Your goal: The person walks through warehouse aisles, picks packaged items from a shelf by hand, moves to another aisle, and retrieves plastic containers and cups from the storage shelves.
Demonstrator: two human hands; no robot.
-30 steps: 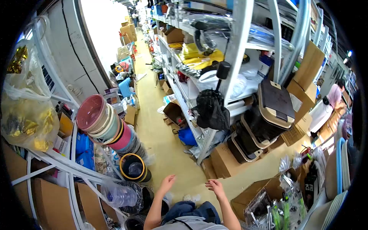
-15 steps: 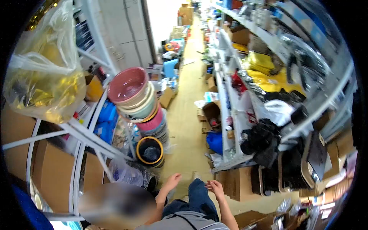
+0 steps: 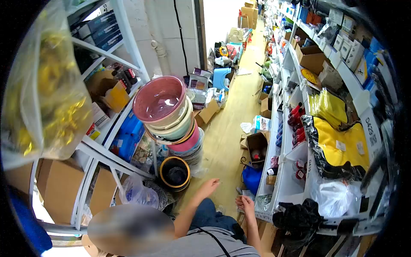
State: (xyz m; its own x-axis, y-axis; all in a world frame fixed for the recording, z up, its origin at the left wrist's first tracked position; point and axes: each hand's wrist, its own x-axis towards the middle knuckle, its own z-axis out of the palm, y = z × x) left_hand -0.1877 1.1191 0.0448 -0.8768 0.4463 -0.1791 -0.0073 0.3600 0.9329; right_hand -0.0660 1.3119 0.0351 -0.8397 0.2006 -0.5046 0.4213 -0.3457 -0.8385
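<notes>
My left hand hangs over the aisle floor in front of my body, its fingers stretched out to the right and holding nothing visible. A black bucket with a yellow rim stands on the floor to its left, apart from it. My right hand is beside my right leg, fingers loosely bent and a little apart, with nothing visible in them. Nearest to it are the blue bag on the floor and the lower edge of the right shelving. Neither hand touches any goods.
A tall stack of basins rises on the left, beside metal shelving with a hanging plastic bag. Along the right, white shelves hold yellow textile packs and red bottles. Open cartons edge the narrow aisle floor.
The view has swung to the right, bringing more of the right shelves into sight, and is sharper. Both hands stay low and hold nothing visible; the right fingers look more bent.
</notes>
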